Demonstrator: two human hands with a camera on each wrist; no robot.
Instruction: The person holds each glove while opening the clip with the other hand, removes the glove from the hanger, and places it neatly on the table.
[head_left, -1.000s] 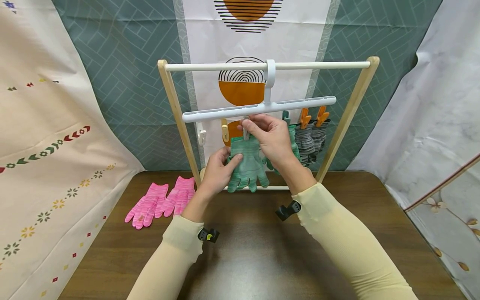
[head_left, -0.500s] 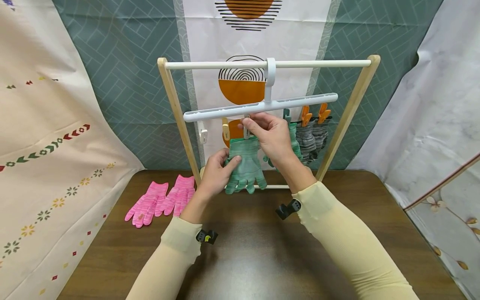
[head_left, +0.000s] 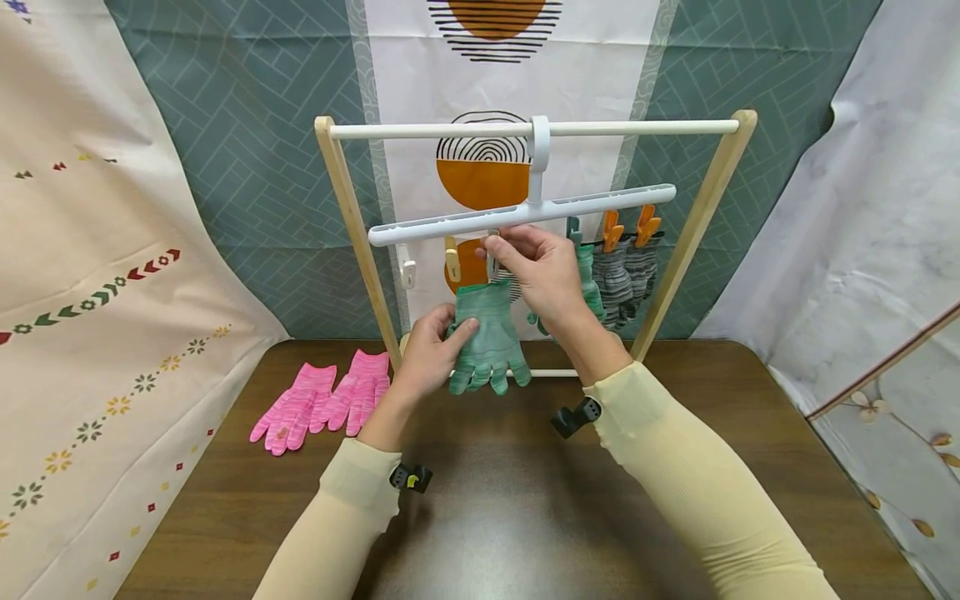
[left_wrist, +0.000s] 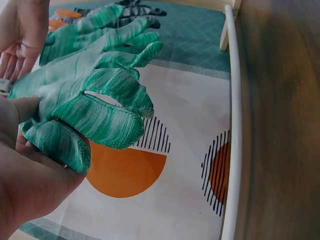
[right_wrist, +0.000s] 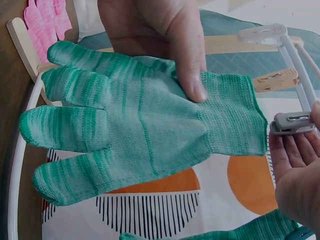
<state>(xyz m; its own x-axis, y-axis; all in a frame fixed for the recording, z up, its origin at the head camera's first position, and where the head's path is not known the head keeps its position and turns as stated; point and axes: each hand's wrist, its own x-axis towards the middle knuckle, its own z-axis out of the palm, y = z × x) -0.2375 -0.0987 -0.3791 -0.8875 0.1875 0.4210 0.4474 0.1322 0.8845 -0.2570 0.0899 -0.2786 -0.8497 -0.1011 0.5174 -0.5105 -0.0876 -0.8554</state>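
My left hand (head_left: 429, 354) grips a green striped knit glove (head_left: 491, 333) by its side, thumb on the front; its fingers hang downward and its cuff is up. Just above the cuff, my right hand (head_left: 543, 271) pinches a grey clothespin (right_wrist: 292, 123) hanging under the white hanger (head_left: 457, 225). In the right wrist view a narrow gap shows between the clothespin's tip and the cuff edge. A second green glove (head_left: 588, 283) hangs behind my right hand from a dark green clothespin (head_left: 573, 229).
Grey-black gloves (head_left: 615, 283) hang from orange clothespins (head_left: 612, 232) at the hanger's right. A cream clothespin (head_left: 452, 260) and a white clothespin (head_left: 407, 271) hang at left. The hanger hooks on a rack (head_left: 420, 132). Pink gloves (head_left: 296, 408) lie on the table (head_left: 480, 517).
My left hand has drawn the green glove slightly down and left, so its cuff sits lower beneath the grey clothespin. My right hand has stayed at the clothespin.
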